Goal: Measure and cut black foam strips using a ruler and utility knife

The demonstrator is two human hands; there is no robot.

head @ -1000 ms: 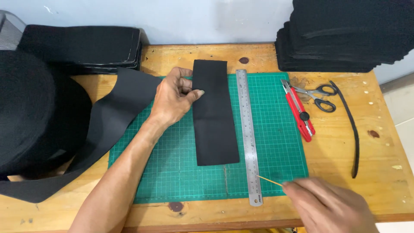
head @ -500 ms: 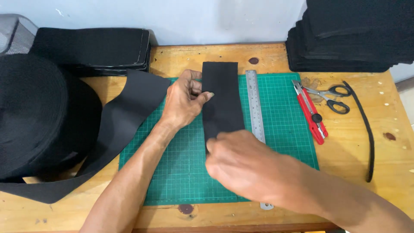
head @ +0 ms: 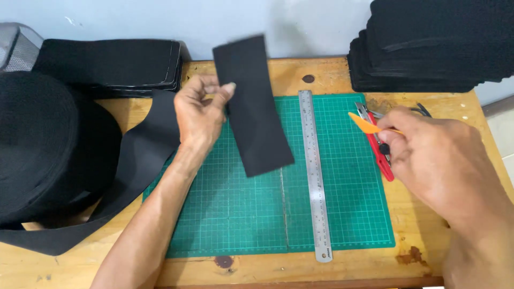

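Note:
My left hand (head: pixel 198 115) pinches the long edge of a cut rectangular black fabric piece (head: pixel 254 112) and holds it tilted above the green cutting mat (head: pixel 235 214). My right hand (head: pixel 444 160) is at the mat's right edge, gripping a small flat orange pointed tool (head: pixel 364 124). Directly under it lies a red utility knife (head: pixel 384 163). A steel ruler (head: pixel 315 176) lies lengthwise on the mat between my two hands.
A big roll of wide black band (head: pixel 43 144) sits at the left, its loose strip (head: pixel 142 155) running under my left wrist. Stacks of black pieces stand at the back left (head: pixel 112 64) and back right (head: pixel 433 43). Scissors (head: pixel 420 109) peek out behind my right hand.
The black piece, flat on the mat before, is now lifted by my left hand. My right hand crossed from the piece to the mat's right edge by the knife.

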